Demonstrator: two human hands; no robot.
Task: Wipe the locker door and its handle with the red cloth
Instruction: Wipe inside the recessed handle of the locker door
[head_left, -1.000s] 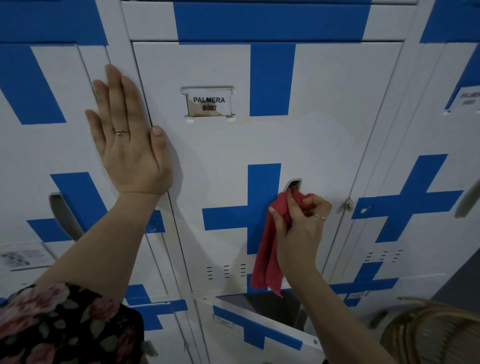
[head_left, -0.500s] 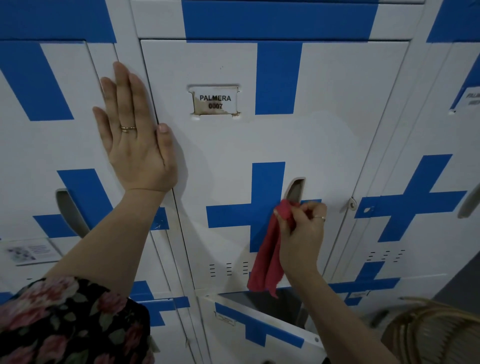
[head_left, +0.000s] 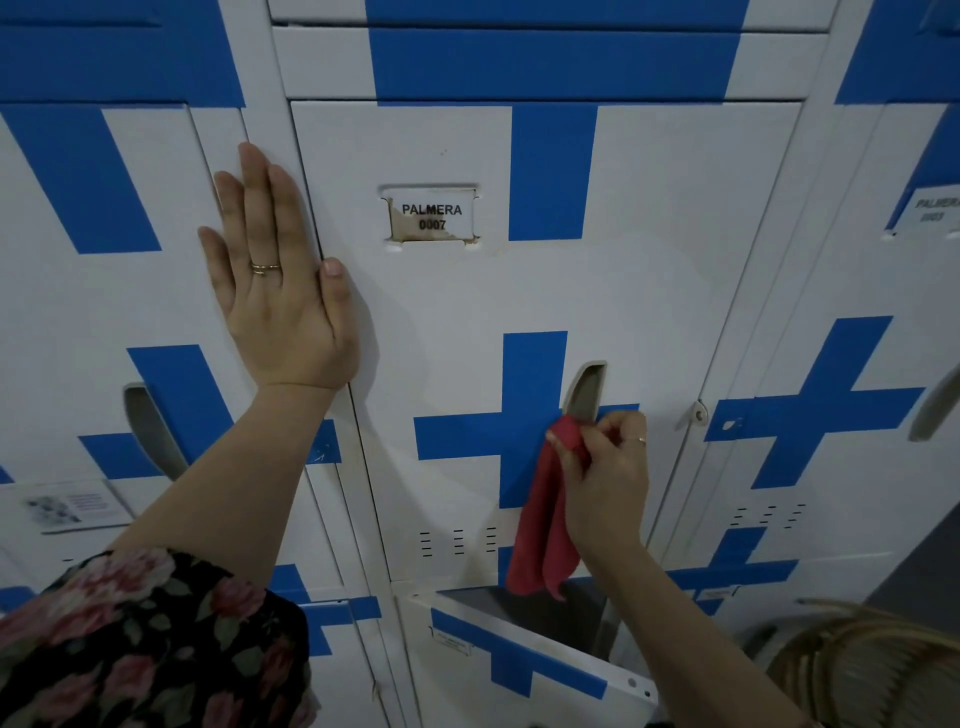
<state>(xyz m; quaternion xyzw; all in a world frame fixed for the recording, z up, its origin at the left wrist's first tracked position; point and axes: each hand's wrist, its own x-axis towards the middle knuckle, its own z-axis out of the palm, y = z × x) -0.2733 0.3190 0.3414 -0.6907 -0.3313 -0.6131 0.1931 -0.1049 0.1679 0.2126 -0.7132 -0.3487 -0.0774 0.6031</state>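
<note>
The white locker door (head_left: 457, 312) with blue cross stripes carries a label reading PALMERA 0007. Its grey recessed handle (head_left: 587, 389) sits right of the lower blue cross. My right hand (head_left: 605, 467) pinches the red cloth (head_left: 545, 525) at the bottom end of the handle, and the rest of the cloth hangs down the door. My left hand (head_left: 275, 275) lies flat with fingers spread across the seam between this door and the locker on the left.
Below, a lower locker door (head_left: 519, 660) stands ajar, tilted outward. Neighbouring lockers with grey handles (head_left: 150, 431) flank both sides. A small lock tab (head_left: 698, 413) sits at the door's right edge. A wicker chair (head_left: 872, 665) is at bottom right.
My right hand with the cloth has slid down from the top of the handle to its lower end, uncovering the recess. My left hand stays pressed flat.
</note>
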